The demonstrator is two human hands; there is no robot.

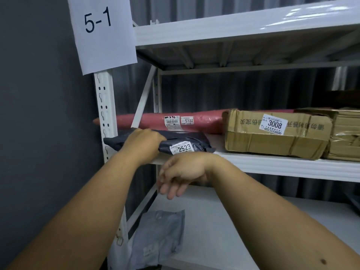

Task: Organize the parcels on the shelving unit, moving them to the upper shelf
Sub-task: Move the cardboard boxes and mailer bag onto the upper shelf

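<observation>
A dark grey bag parcel [187, 142] labelled 2523 lies at the left end of the middle shelf [272, 164]. My left hand [143, 144] grips its left part, fingers curled over the top. My right hand [181, 173] hangs in front of the shelf edge just below that parcel, fingers apart and drooping, holding nothing. Behind the bag lies a long red tube parcel [202, 121] labelled 5732. To the right sits a brown cardboard box [272, 137] labelled 3008. A light grey bag parcel [159, 238] rests on the lower shelf [224, 230].
A white upright post [105, 114] with slots stands left of the parcels, with a paper sign "5-1" [101, 30] above it. A dark wall is at the left. The top shelf [243, 26] runs overhead. More brown boxes [346, 133] sit at the far right.
</observation>
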